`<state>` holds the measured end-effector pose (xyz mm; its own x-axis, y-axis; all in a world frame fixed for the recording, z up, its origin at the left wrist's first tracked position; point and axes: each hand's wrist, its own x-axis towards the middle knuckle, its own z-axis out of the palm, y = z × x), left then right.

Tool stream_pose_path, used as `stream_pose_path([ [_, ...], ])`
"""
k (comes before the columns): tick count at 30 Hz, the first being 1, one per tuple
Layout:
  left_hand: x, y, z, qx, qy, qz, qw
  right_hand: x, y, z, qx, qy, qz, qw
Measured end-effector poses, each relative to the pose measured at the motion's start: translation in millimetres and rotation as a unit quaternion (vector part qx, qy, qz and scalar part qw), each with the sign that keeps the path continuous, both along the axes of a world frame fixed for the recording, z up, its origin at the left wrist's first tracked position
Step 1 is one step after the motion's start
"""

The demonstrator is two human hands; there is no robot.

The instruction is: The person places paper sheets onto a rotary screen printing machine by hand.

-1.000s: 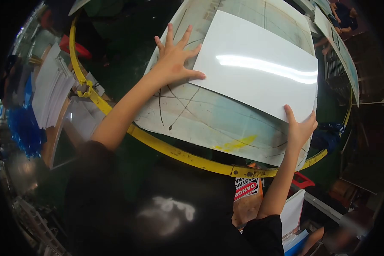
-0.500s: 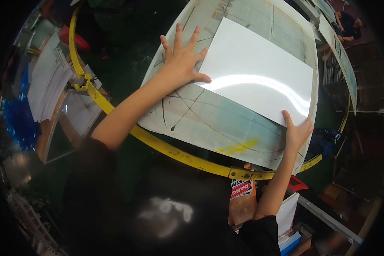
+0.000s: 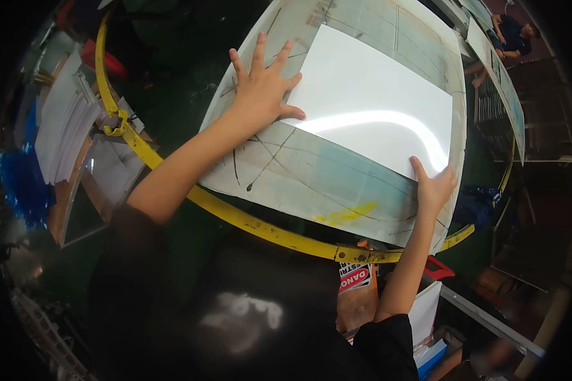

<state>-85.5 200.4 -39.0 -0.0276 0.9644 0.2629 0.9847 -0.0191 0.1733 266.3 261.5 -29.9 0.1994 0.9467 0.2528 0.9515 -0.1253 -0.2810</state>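
A smooth white sheet (image 3: 375, 95) lies flat on a worn, pale board (image 3: 337, 181), with a bright curved reflection across it. My left hand (image 3: 264, 92) is at the sheet's left corner, fingers spread over the board and thumb on the sheet's near edge. At the near right corner is my right hand (image 3: 433, 187), its thumb against the near edge and its forefinger apart toward the right edge. The other fingers of that hand are partly hidden. Neither hand is closed around the sheet.
A yellow curved rail (image 3: 260, 227) runs between my body and the board. Stacked white sheets (image 3: 63, 136) stand at left. A danger sign (image 3: 354, 277) and a red handle (image 3: 440, 268) are below the board. Another person (image 3: 513, 35) is at upper right, beside another panel (image 3: 499, 82).
The whole view has shifted slightly, so everything appears a little further left. Both hands keep about the same places at the white sheet's corners.
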Motion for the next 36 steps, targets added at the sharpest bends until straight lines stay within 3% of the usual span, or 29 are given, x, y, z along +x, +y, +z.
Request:
stream_pose_path([
  [1, 1, 0, 2, -0.008, 0.009, 0.002, 1.0, 0, 1, -1, -0.015, -0.031, -0.017, 0.999],
  [4, 4, 2, 8, -0.028, 0.042, 0.004, 0.999, -1, -3, -9, 0.137, -0.14, 0.056, 0.979],
  [7, 13, 7, 15, -0.064, 0.103, 0.007, 0.993, 10, 1, -13, 0.017, -0.038, 0.187, 0.981],
  [10, 30, 14, 39, -0.158, 0.2, 0.029, 0.967, 24, 1, -9, -0.053, -0.012, 0.211, 0.976],
  [13, 50, 7, 54, -0.176, 0.258, 0.044, 0.949, 44, -28, 0, 0.003, 0.192, 0.235, 0.953],
  [15, 57, -23, 46, -0.039, 0.121, -0.041, 0.991, 72, -66, 12, 0.097, 0.052, 0.243, 0.964],
  [17, 68, -66, 48, 0.043, -0.075, -0.144, 0.986, 121, -111, 18, 0.1, -0.055, 0.198, 0.974],
  [19, 86, -117, 53, 0.024, -0.292, -0.258, 0.921, 175, -166, 5, 0.074, -0.082, 0.097, 0.989],
  [21, 108, -161, 52, -0.044, -0.393, -0.353, 0.848, 219, -227, -7, 0.01, -0.058, 0.014, 0.998],
  [22, 118, -175, 53, -0.106, -0.412, -0.395, 0.814, 241, -258, -11, -0.143, -0.061, -0.071, 0.985],
  [23, 128, -191, 43, -0.151, -0.433, -0.419, 0.784, 247, -285, -15, -0.224, -0.083, -0.119, 0.964],
  [25, 146, -206, 38, -0.163, -0.378, -0.467, 0.783, 257, -323, -28, -0.314, -0.06, -0.169, 0.932],
  [27, 159, -208, 39, -0.144, -0.345, -0.506, 0.777, 264, -345, -38, -0.341, 0.023, -0.173, 0.924],
  [31, 175, -204, 52, -0.116, -0.285, -0.542, 0.782, 269, -360, -46, -0.284, 0.011, -0.169, 0.944],
  [34, 182, -203, 68, -0.132, -0.323, -0.566, 0.747, 294, -377, -60, -0.232, 0.051, -0.128, 0.963],
  [36, 189, -206, 74, -0.153, -0.369, -0.577, 0.712, 308, -385, -58, -0.215, 0.166, -0.14, 0.952],
])
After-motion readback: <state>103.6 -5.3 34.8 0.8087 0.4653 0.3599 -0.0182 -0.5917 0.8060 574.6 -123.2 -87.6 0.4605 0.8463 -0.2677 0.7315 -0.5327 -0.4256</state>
